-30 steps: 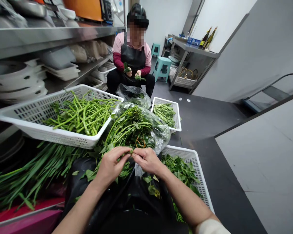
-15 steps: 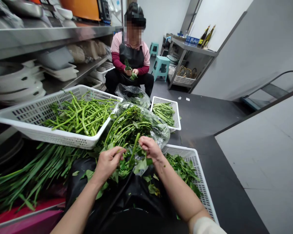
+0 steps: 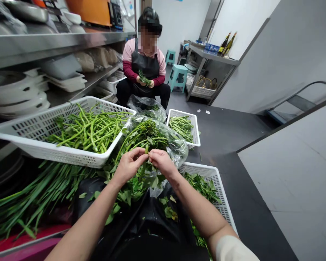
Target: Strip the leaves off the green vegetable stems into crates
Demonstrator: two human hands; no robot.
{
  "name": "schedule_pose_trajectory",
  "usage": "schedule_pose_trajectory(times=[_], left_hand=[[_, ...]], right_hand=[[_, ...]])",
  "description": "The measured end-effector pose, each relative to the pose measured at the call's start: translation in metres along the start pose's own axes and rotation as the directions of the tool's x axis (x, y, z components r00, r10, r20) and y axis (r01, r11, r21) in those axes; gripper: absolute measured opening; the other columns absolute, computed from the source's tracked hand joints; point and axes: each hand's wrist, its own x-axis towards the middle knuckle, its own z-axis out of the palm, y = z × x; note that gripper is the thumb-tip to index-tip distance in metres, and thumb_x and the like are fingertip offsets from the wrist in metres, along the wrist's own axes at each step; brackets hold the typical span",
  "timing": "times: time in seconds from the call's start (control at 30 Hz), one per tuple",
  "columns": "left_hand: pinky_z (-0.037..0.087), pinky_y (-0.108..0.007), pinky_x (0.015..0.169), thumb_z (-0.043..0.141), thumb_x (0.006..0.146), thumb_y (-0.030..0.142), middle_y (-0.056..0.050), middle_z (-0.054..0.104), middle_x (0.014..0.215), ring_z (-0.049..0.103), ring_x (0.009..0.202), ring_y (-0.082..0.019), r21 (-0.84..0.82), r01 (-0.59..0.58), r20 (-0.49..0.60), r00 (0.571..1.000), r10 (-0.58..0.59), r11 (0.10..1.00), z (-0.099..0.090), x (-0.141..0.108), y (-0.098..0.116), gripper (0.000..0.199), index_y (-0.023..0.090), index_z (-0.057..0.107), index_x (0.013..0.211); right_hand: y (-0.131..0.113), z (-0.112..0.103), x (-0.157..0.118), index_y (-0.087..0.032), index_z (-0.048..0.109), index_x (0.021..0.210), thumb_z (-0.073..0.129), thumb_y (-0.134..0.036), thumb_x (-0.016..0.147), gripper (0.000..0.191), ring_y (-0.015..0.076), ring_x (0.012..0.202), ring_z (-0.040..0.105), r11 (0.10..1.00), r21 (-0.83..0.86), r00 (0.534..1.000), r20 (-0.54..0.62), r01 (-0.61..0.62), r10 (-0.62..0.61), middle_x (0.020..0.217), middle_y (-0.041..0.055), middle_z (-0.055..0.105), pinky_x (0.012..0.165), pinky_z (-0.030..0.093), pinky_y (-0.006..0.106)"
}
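Close together over my lap, my left hand (image 3: 129,166) and my right hand (image 3: 163,162) both pinch a leafy green stem (image 3: 146,149) near its tip. Fingers cover much of the stem; its leaves seem to hang below. Just beyond lies a heap of leafy greens (image 3: 141,135) in a clear plastic bag (image 3: 180,148). Trimmed stems (image 3: 93,128) fill a white basket (image 3: 67,154) to the left. By my right forearm, leafy tops (image 3: 202,186) lie in another white basket (image 3: 223,188). Loose leaves (image 3: 168,212) are scattered over my black apron (image 3: 141,224).
A person in a dark apron (image 3: 145,61) sits opposite, holding greens. Ahead is a small white basket of stems (image 3: 181,127). Long green leaves (image 3: 43,195) lie at lower left, beneath metal shelves (image 3: 57,41) of dishes. Stools (image 3: 178,76) and a folded trolley (image 3: 296,103) stand farther off.
My hands have come together and up slightly, from apart to meeting at the stem's tip. The person opposite has shifted the greens between their hands.
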Motion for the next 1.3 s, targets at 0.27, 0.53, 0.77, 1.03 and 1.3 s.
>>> schedule_pose_trajectory(times=[0.27, 0.53, 0.77, 1.03, 1.3], left_hand=[[0.042, -0.022, 0.052, 0.063, 0.061, 0.041, 0.003, 0.056, 0.060, 0.049, 0.055, -0.012, -0.222, 0.109, -0.370, 0.910, -0.187, 0.969, -0.031, 0.002, -0.009, 0.024, 0.018, 0.059, 0.066], [0.043, -0.023, 0.055, 0.067, 0.060, 0.035, 0.001, 0.058, 0.060, 0.052, 0.057, -0.013, -0.084, 0.077, -0.219, 0.971, -0.094, 0.994, -0.025, 0.003, 0.010, 0.020, 0.016, 0.063, 0.065], [0.047, -0.021, 0.052, 0.069, 0.057, 0.036, 0.003, 0.058, 0.060, 0.053, 0.055, -0.011, -0.360, 0.020, -0.451, 0.871, -0.192, 0.933, -0.046, 0.010, 0.006, 0.024, 0.017, 0.058, 0.066], [0.042, -0.019, 0.047, 0.066, 0.061, 0.027, 0.003, 0.056, 0.056, 0.050, 0.050, -0.009, -0.433, 0.008, -0.443, 0.869, -0.221, 0.901, -0.050, 0.016, 0.007, 0.013, 0.017, 0.059, 0.064], [0.043, -0.020, 0.048, 0.067, 0.060, 0.032, 0.004, 0.055, 0.059, 0.050, 0.051, -0.010, -0.329, 0.015, -0.476, 0.861, -0.180, 0.944, -0.062, 0.019, 0.018, 0.019, 0.017, 0.059, 0.066]], right_hand=[[0.042, 0.011, -0.032, -0.020, 0.037, 0.056, 0.040, -0.023, 0.079, 0.023, 0.0091, 0.047, 0.031, 0.721, -0.659, 0.975, 0.103, 0.214, -0.195, 0.050, -0.0052, 0.031, 0.050, 0.023, 0.023], [0.006, 0.021, -0.006, -0.020, 0.052, 0.078, 0.044, -0.039, 0.084, 0.020, 0.0105, 0.051, 0.039, 0.801, -0.561, 0.970, 0.011, 0.207, -0.242, 0.055, -0.0053, 0.042, 0.054, 0.028, 0.022], [0.025, 0.025, -0.015, -0.018, 0.055, 0.086, 0.040, -0.036, 0.086, 0.023, 0.0095, 0.048, 0.040, 0.861, -0.486, 0.979, -0.049, 0.149, -0.197, 0.053, -0.0062, 0.041, 0.051, 0.030, 0.020], [0.027, 0.026, -0.020, -0.018, 0.057, 0.075, 0.034, -0.042, 0.093, 0.038, 0.0115, 0.052, 0.049, 0.297, -0.849, 0.896, 0.382, 0.436, -0.224, 0.057, 0.0007, 0.056, 0.050, 0.024, 0.023], [0.008, 0.028, -0.026, -0.013, 0.049, 0.116, 0.035, -0.045, 0.092, 0.042, 0.0118, 0.051, 0.051, 0.447, -0.772, 0.862, 0.249, 0.452, -0.442, 0.059, -0.0004, 0.058, 0.053, 0.034, 0.022]])
